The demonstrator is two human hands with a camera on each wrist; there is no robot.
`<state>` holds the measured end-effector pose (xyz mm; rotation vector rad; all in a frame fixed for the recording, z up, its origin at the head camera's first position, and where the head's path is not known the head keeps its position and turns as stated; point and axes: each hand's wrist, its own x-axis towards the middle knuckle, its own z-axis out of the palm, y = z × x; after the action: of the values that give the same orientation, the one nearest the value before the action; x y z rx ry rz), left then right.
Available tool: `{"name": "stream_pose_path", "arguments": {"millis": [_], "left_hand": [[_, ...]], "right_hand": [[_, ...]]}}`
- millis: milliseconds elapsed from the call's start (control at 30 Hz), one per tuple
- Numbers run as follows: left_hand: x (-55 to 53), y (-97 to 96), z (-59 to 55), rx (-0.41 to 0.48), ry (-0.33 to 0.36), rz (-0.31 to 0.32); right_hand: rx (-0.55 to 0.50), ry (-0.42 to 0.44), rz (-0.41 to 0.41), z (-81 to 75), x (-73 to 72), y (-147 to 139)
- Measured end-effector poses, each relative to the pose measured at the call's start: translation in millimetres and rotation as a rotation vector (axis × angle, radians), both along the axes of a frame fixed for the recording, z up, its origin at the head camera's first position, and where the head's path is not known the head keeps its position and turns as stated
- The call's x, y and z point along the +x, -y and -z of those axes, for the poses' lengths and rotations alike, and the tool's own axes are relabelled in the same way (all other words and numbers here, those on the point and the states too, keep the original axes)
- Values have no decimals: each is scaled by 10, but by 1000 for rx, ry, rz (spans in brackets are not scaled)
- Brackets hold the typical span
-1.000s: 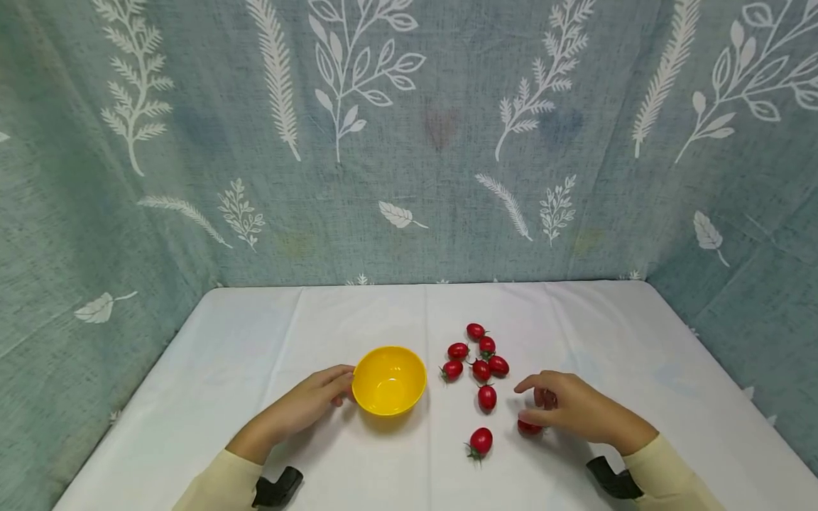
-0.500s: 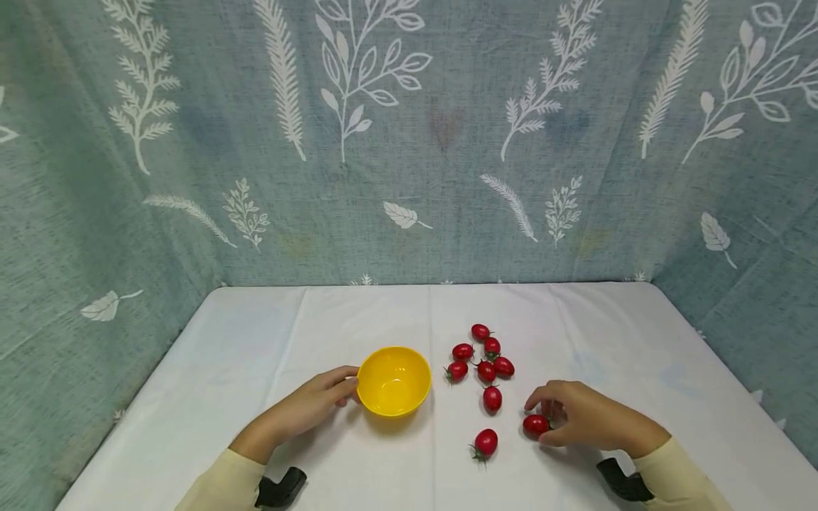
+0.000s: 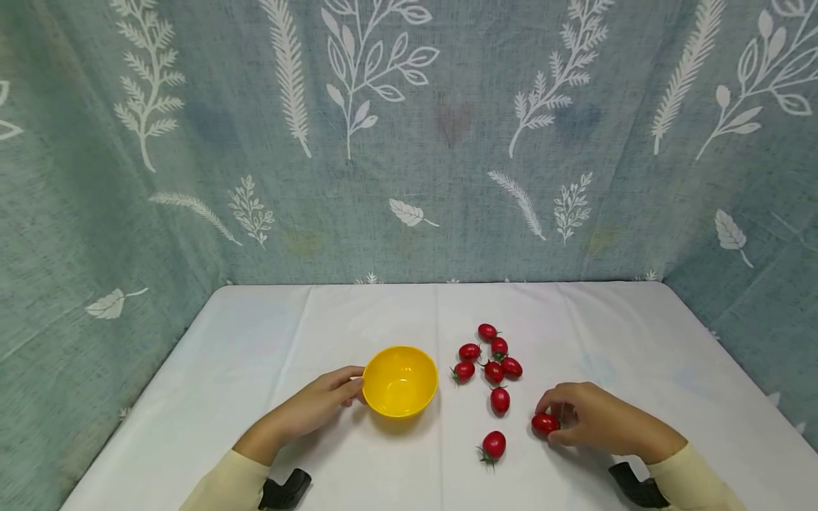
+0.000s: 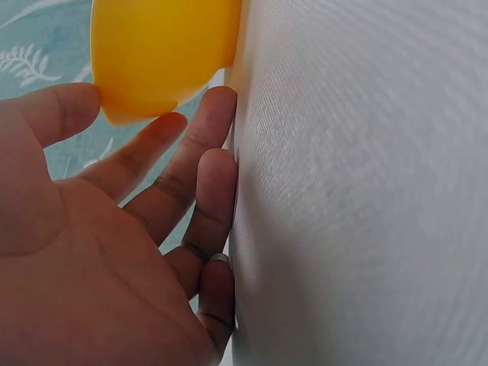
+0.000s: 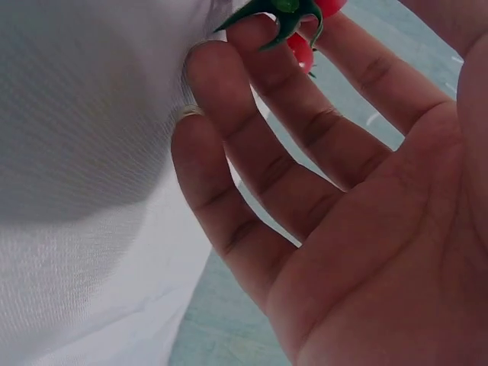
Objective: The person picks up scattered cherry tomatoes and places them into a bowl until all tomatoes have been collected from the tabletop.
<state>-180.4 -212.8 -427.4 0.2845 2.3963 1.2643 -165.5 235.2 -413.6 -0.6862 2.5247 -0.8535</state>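
Note:
A yellow bowl [image 3: 400, 382] sits on the white table, its inside bare. My left hand [image 3: 316, 408] lies at the bowl's left side, thumb and fingertips touching the rim and outer wall with the fingers fairly straight. In the left wrist view the bowl [image 4: 164, 57] meets the thumb tip and forefinger. At the right, my right hand [image 3: 603, 420] pinches a red cherry tomato [image 3: 544, 424] between thumb and fingers, low at the tabletop. The right wrist view shows its green calyx [image 5: 286, 6] by the fingertips; most of that tomato is out of frame.
Several cherry tomatoes [image 3: 493, 372] lie in a loose cluster right of the bowl. Another cherry tomato [image 3: 494, 445] lies nearer the front, left of the right hand. A leaf-patterned green curtain [image 3: 409, 142] stands behind the white tabletop [image 3: 358, 312] and along its sides.
My right hand's thumb and fingers, earlier spread over the tomato, have come down around it. The left hand stays at the bowl. The whole head view has shifted slightly.

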Motion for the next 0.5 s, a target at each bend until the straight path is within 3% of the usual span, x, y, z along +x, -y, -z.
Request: {"name": "stream_pose_path", "arguments": {"millis": [500], "left_hand": [[-2, 9, 7, -4, -2, 6]], "right_hand": [[11, -212, 33, -163, 13, 164]]}}
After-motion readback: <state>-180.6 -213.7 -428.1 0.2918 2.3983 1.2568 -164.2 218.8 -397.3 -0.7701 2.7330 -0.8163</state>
